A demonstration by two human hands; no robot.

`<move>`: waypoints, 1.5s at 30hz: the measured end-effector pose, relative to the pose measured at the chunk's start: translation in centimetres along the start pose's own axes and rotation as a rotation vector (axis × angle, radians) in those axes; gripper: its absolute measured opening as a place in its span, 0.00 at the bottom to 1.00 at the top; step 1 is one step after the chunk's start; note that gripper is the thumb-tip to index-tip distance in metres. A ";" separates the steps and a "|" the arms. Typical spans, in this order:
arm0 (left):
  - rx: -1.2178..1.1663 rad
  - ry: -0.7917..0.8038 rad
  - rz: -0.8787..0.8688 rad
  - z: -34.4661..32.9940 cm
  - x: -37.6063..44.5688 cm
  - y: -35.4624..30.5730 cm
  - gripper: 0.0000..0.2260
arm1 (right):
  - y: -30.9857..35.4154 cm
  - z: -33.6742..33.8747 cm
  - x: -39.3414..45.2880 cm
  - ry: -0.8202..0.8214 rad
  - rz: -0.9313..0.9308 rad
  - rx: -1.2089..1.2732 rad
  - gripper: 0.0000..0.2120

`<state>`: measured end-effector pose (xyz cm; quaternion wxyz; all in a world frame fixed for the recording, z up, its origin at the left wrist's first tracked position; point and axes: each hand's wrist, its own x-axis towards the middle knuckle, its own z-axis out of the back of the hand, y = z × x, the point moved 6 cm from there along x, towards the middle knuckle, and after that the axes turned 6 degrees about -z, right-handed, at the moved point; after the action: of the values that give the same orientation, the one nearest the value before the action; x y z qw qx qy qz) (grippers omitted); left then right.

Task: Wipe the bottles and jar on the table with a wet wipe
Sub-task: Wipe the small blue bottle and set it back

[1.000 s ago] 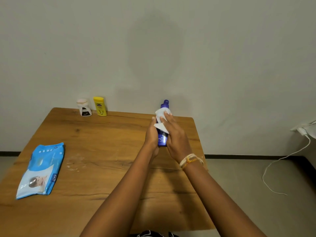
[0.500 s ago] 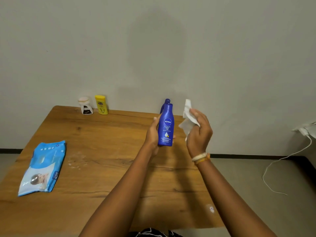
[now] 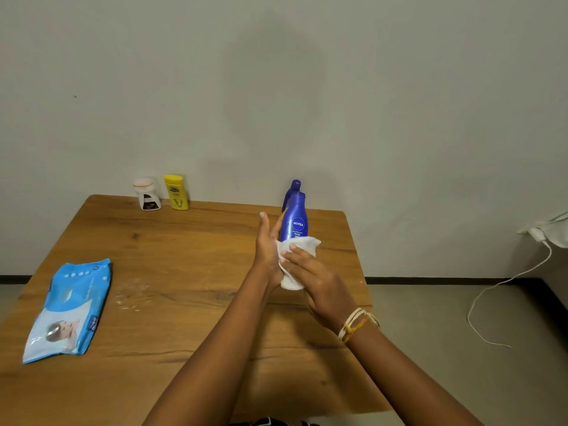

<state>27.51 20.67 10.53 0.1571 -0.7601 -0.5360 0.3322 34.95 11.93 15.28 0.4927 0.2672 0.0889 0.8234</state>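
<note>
My left hand (image 3: pixel 266 244) holds a blue lotion bottle (image 3: pixel 295 221) upright above the wooden table (image 3: pixel 190 272), gripping its left side and back. My right hand (image 3: pixel 319 281) presses a white wet wipe (image 3: pixel 296 256) against the bottle's lower part, which the wipe hides. Right behind the held bottle a second blue bottle (image 3: pixel 294 186) shows its cap. A yellow bottle (image 3: pixel 176 192) and a small white jar-like container (image 3: pixel 147 193) stand at the table's far left edge by the wall.
A blue pack of wet wipes (image 3: pixel 69 309) lies flat on the left of the table. Faint damp smears (image 3: pixel 130 298) mark the wood beside it. A white cable (image 3: pixel 504 290) trails over the floor at the right.
My right hand, which held the wipe away to the right of the bottle half a second ago, has come back and now wraps the wipe round the bottle's base. The bottle stayed in my left hand.
</note>
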 end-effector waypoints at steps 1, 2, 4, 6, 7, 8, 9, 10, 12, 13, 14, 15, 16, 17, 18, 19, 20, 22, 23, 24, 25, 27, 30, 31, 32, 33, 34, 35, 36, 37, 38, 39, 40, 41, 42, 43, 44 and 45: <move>0.024 -0.002 -0.005 0.0 0.0 0.1 0.27 | -0.1 0.4 -0.3 -0.013 0.009 0.010 0.20; 0.041 -0.002 -0.013 0.0 0.0 0.3 0.26 | -0.4 0.9 -0.4 -0.058 -0.008 0.030 0.17; 0.062 0.001 -0.019 0.1 0.2 0.6 0.24 | -1.4 2.8 0.2 -0.228 -0.150 0.173 0.12; 0.088 0.033 -0.011 0.1 0.2 0.8 0.25 | -2.8 4.9 1.5 -0.444 -0.308 0.332 0.14; 0.115 0.050 -0.004 0.2 0.3 0.9 0.25 | -3.2 5.8 2.3 -0.520 -0.351 0.347 0.17; 0.141 0.061 0.003 0.2 0.3 1.0 0.26 | -3.3 6.4 3.3 -0.550 -0.358 0.326 0.20; 0.153 0.064 0.010 0.2 0.4 1.1 0.26 | -3.0 6.6 4.4 -0.533 -0.335 0.294 0.21; 0.150 0.062 0.012 0.1 0.5 1.2 0.26 | -2.7 6.4 5.4 -0.473 -0.300 0.259 0.20; 0.130 0.053 0.010 -0.1 0.7 1.3 0.28 | -2.5 4.4 6.7 -0.264 -0.274 0.179 0.21; 0.117 0.041 0.016 -0.1 0.8 1.3 0.30 | -2.5 2.9 6.7 -0.143 -0.283 0.127 0.23; 0.102 0.026 0.026 0.0 1.0 1.3 0.31 | -2.5 1.5 6.3 -0.049 -0.281 0.078 0.24; 0.091 0.010 0.037 0.3 1.1 1.3 0.33 | -2.3 0.3 5.5 0.005 -0.262 0.045 0.26; 0.089 -0.004 0.046 0.6 1.3 1.3 0.35 | -2.0 -0.5 4.6 0.025 -0.231 0.027 0.28; 0.089 -0.012 0.056 1.0 1.4 1.3 0.35 | -1.6 -0.9 3.8 0.028 -0.197 0.007 0.29; 0.085 -0.011 0.066 1.1 1.4 1.4 0.35 | -1.2 -1.1 2.9 0.010 -0.155 -0.025 0.28; 0.079 0.000 0.074 1.1 1.4 1.4 0.33 | -0.8 -1.1 2.1 -0.019 -0.118 -0.052 0.26; 0.082 0.005 0.080 1.0 1.4 1.5 0.31 | -0.5 -0.9 1.4 -0.040 -0.093 -0.057 0.24; 0.092 -0.001 0.101 1.0 1.2 2.0 0.28 | -0.5 -0.3 0.5 -0.031 -0.060 -0.025 0.21; 0.087 0.000 0.137 0.9 1.1 2.3 0.27 | -0.6 0.1 0.2 -0.001 -0.045 -0.006 0.19; 0.089 -0.002 0.162 0.9 1.0 2.5 0.26 | -0.9 0.6 0.2 0.017 -0.048 0.012 0.16; 0.094 -0.008 0.166 1.1 1.0 2.7 0.25 | -1.4 1.2 0.4 0.005 -0.084 0.053 0.13; 0.140 -0.023 0.118 1.6 1.2 2.5 0.23 | -3.1 3.1 1.7 -0.132 -0.279 0.258 0.10; 0.186 -0.004 0.077 1.8 1.1 2.2 0.22 | -5.6 5.7 4.1 -0.424 -0.460 0.433 0.20; 0.188 0.003 0.070 1.7 1.0 2.1 0.22 | -5.7 6.0 5.1 -0.444 -0.453 0.422 0.21; 0.183 0.003 0.063 1.4 0.9 2.0 0.22 | -5.5 5.8 6.0 -0.415 -0.427 0.400 0.22; 0.160 0.003 0.050 1.1 0.9 1.9 0.22 | -5.2 5.2 6.8 -0.346 -0.396 0.386 0.22; 0.123 0.007 0.035 0.8 0.9 1.8 0.21 | -4.8 4.3 7.1 -0.256 -0.381 0.370 0.22; 0.082 0.009 0.017 0.5 0.9 1.6 0.20 | -4.5 3.1 7.0 -0.164 -0.383 0.354 0.23; 0.036 0.008 0.004 0.3 1.0 1.4 0.19 | -4.2 2.0 6.5 -0.094 -0.382 0.330 0.25; -0.010 0.002 -0.003 0.3 1.1 1.1 0.18 | -4.0 1.1 5.6 -0.060 -0.365 0.297 0.27; -0.050 -0.007 -0.008 0.4 1.2 0.8 0.18 | -3.6 0.3 4.6 -0.048 -0.337 0.256 0.28; -0.072 -0.019 -0.016 0.5 1.4 0.5 0.17 | -3.2 -0.3 3.3 -0.047 -0.305 0.212 0.29; -0.075 -0.031 -0.033 0.7 1.5 0.2 0.17 | -2.8 -0.8 2.0 -0.051 -0.275 0.169 0.29; -0.062 -0.034 -0.056 0.9 1.6 -0.1 0.16 | -2.5 -1.2 0.7 -0.058 -0.251 0.139 0.29; -0.044 -0.029 -0.076 0.8 1.6 -0.3 0.14 | -2.3 -1.4 -0.5 -0.071 -0.235 0.133 0.27; -0.021 -0.027 -0.086 0.9 1.5 -0.4 0.13 | -2.2 -1.3 -1.4 -0.097 -0.234 0.160 0.24; 0.002 -0.034 -0.082 1.0 1.5 -0.4 0.13 | -2.2 -0.9 -2.0 -0.145 -0.258 0.222 0.22; 0.024 -0.049 -0.065 1.2 1.5 -0.3 0.12 | -2.4 -0.2 -2.2 -0.221 -0.315 0.316 0.20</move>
<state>26.86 22.03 9.31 0.1635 -0.7320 -0.5599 0.3519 37.46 11.29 13.35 0.5740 0.4122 0.2024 0.6780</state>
